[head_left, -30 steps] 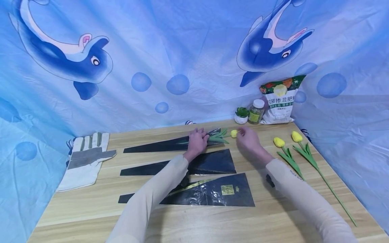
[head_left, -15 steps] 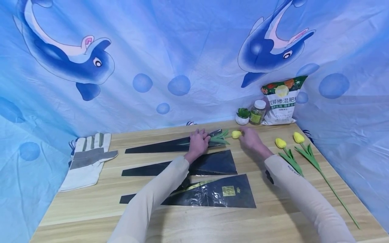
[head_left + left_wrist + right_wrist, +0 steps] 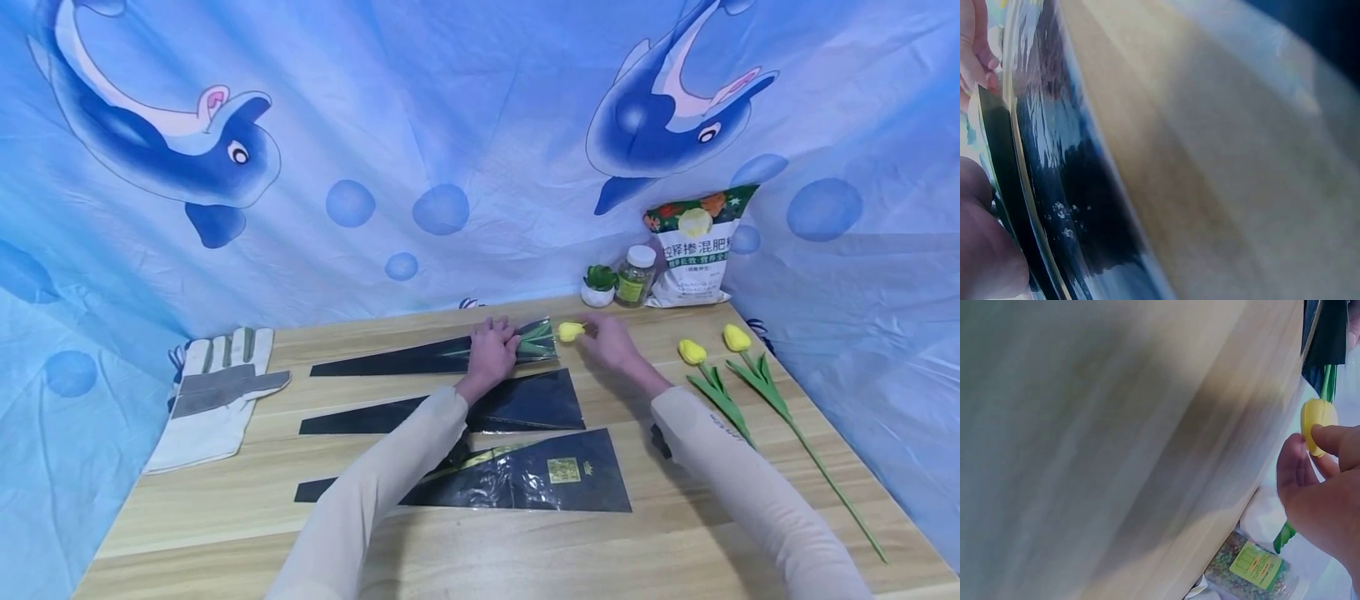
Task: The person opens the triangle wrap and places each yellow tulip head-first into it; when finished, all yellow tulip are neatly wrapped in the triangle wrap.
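Note:
My right hand [image 3: 611,342] pinches a yellow tulip [image 3: 571,332] by its bloom between thumb and fingers. In the right wrist view the bloom [image 3: 1317,422] shows at the fingertips, its green stem running into a dark sleeve [image 3: 1329,337]. The tulip's leaves [image 3: 536,337] lie inside the mouth of the farthest black flower sleeve [image 3: 405,358], seen through its clear front. My left hand [image 3: 491,354] grips that sleeve near its mouth, fingers towards the far edge. Two more black sleeves, a middle one [image 3: 536,400] and a near one with a gold label [image 3: 525,479], lie flat below it.
Two yellow tulips, one [image 3: 708,379] partly behind the right sleeve and one [image 3: 772,396] full length, lie at the right. A potted succulent [image 3: 598,287], a capped jar [image 3: 634,277] and a fertilizer bag [image 3: 693,250] stand at the back. A work glove [image 3: 213,400] lies left.
The tulip has slid left, pushed by my right hand, and its leaves have gone from outside the sleeve's mouth to inside it. My left hand stays in place on the sleeve.

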Motion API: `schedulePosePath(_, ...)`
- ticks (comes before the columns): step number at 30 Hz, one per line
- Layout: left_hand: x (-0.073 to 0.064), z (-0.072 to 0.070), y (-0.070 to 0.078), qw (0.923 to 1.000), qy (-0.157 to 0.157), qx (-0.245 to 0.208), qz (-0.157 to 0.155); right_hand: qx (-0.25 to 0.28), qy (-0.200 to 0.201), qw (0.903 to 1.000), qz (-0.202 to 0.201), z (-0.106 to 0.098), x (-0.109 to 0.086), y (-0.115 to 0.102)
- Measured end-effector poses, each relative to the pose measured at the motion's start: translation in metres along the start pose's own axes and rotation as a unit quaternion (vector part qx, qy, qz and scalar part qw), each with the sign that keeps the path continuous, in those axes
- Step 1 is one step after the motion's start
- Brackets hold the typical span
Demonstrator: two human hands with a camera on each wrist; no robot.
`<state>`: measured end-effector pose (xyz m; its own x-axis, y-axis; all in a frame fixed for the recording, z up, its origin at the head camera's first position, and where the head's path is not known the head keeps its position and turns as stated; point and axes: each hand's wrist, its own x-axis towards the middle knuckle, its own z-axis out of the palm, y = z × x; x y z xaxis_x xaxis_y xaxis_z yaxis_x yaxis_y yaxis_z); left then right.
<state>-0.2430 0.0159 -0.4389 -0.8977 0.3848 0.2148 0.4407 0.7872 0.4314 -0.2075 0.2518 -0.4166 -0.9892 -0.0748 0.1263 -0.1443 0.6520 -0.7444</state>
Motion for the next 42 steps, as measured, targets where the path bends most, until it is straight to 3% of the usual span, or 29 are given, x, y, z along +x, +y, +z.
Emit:
schedulePosePath(5,0.000,-0.001,0.002,1.0000,0.007,-0.007,0.000,0.022,-0.003,0.9996,0.016,0.005,0.001,-0.007)
schedulePosePath(30,0.001,-0.007,0.003,0.9997,0.010,-0.020,-0.011,0.021,0.005,0.9996,-0.016,0.008,0.002,-0.016)
schedulePosePath(42,0.000,-0.008,0.005,0.9984,0.022,-0.053,-0.002,0.024,0.006,0.9996,-0.015,0.013,0.004,-0.021)
